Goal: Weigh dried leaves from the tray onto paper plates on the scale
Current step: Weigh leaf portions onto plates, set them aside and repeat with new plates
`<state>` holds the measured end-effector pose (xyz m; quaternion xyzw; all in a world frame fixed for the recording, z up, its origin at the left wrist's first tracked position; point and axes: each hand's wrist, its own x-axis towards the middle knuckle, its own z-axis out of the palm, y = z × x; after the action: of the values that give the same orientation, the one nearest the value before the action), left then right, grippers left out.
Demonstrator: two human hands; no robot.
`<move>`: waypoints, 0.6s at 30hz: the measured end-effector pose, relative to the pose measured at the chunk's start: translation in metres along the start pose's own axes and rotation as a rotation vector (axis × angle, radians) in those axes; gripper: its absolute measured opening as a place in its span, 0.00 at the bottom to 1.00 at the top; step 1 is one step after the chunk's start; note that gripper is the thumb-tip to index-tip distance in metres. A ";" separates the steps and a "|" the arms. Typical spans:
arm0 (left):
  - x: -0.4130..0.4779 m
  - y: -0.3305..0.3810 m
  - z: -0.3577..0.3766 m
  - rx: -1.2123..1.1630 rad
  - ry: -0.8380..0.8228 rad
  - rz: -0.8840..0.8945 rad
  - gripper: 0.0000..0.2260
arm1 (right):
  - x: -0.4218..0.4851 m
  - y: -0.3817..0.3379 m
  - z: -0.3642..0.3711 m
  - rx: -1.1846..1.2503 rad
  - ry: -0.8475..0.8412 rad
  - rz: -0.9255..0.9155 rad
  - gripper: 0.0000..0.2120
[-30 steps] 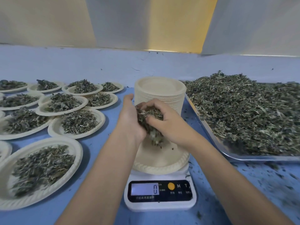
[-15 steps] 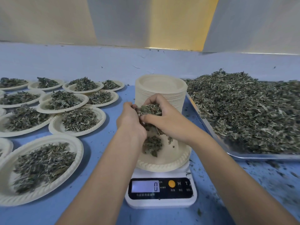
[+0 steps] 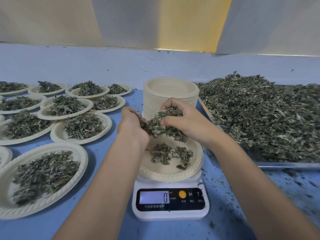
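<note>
Both hands hold a bunch of leaves above the plate on the scale.

Nearest to me, below the hands, I see the scale [image 3: 170, 203], and its display shows 0. On it sits a paper plate [image 3: 166, 173] with a few loose leaves [image 3: 170, 154] in it, directly under the hands. My left hand [image 3: 132, 126] and right hand [image 3: 183, 122] are cupped toward each other, fingers curled round the bunch of leaves [image 3: 162, 125], and some pieces hang down from it. Left of the left hand, many filled plates [image 3: 83, 126] stand on the blue desk [image 3: 221, 205]. Just behind the hands is a stack of empty plates [image 3: 170, 89]. Right of the right hand, the tray [image 3: 285, 164] carries a big heap of dried leaves [image 3: 268, 118].
</note>
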<state>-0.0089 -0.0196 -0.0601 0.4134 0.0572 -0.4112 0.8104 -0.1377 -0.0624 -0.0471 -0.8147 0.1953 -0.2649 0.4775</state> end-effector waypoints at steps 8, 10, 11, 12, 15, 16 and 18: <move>-0.004 0.020 -0.006 -0.106 -0.069 -0.038 0.15 | 0.002 0.008 -0.002 -0.183 -0.121 0.096 0.10; -0.007 0.021 -0.005 -0.129 -0.086 -0.056 0.15 | 0.001 0.009 -0.001 -0.207 -0.189 0.118 0.12; -0.008 0.021 -0.005 -0.124 -0.095 -0.067 0.15 | 0.000 0.009 -0.001 -0.201 -0.220 0.121 0.12; -0.009 0.021 -0.004 -0.114 -0.103 -0.077 0.15 | 0.000 0.008 -0.001 -0.189 -0.237 0.125 0.13; -0.011 0.021 -0.004 -0.112 -0.119 -0.094 0.15 | 0.001 0.008 -0.003 -0.175 -0.179 0.122 0.11; -0.012 0.021 -0.004 -0.121 -0.120 -0.097 0.15 | 0.002 0.008 -0.003 -0.167 -0.143 0.123 0.11; -0.011 0.021 -0.004 -0.134 -0.117 -0.104 0.15 | 0.003 0.009 -0.004 -0.166 -0.062 0.134 0.12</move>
<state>-0.0002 -0.0030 -0.0443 0.3301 0.0582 -0.4713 0.8158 -0.1385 -0.0708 -0.0530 -0.8444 0.2559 -0.1897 0.4307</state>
